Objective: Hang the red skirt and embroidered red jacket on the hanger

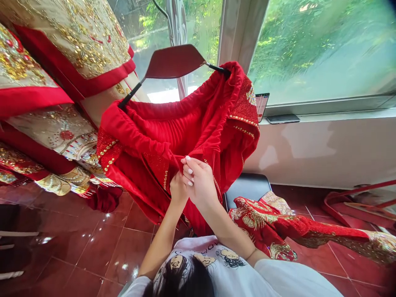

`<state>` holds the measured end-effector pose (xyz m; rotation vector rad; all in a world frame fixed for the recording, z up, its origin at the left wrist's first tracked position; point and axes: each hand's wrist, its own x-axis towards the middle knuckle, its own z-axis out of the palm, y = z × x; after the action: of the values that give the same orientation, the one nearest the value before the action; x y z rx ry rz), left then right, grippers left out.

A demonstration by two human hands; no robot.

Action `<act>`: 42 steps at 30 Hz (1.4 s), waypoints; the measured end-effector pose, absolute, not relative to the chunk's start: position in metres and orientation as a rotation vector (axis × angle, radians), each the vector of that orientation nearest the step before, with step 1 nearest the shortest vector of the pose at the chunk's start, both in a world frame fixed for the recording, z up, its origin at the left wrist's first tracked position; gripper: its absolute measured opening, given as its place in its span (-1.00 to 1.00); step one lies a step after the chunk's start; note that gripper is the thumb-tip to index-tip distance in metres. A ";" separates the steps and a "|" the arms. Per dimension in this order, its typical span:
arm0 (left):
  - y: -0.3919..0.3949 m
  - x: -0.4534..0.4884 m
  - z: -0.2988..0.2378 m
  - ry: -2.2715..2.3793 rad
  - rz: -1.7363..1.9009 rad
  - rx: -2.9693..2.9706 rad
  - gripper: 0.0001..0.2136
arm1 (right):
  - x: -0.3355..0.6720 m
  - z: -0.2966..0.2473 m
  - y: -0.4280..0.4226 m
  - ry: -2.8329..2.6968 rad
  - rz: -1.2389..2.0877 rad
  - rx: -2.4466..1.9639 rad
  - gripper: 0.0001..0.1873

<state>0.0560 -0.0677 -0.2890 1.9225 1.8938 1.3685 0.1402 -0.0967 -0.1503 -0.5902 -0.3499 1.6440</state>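
Note:
A red garment with gold bead trim [216, 123] hangs from a dark red hanger [175, 62] in front of me. My right hand [199, 179] is closed, its fingers pinching the garment's front edge at waist height. My left hand [177, 190] sits just below and left of it, partly hidden behind the right hand, fingers curled into the same fold of red cloth.
Beige and red embroidered robes [62, 49] hang at the left. Another red and gold garment [278, 227] lies over a black chair [247, 185] to the right. A phone [283, 119] rests on the window sill. The floor is glossy red tile [93, 247].

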 end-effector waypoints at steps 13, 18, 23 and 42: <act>-0.063 0.013 -0.279 1.672 1.427 2.146 -0.66 | 0.157 -0.172 -0.101 -1.126 0.968 -0.939 -0.66; -0.077 0.015 -0.273 1.580 1.564 2.145 -0.57 | 0.177 -0.195 -0.079 -1.378 0.567 -1.126 -0.71; -0.113 0.034 -0.274 1.550 1.665 1.965 -0.62 | 0.169 -0.209 -0.057 -1.495 0.831 -1.074 -0.56; -0.141 0.033 -0.232 1.054 1.648 1.782 -0.56 | 0.149 -0.197 -0.109 -1.053 1.279 -0.676 -0.85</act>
<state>0.0332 -0.1414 -0.2316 1.7822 1.0541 1.6484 0.1494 -0.1090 -0.1972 -0.6755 -1.0528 1.2790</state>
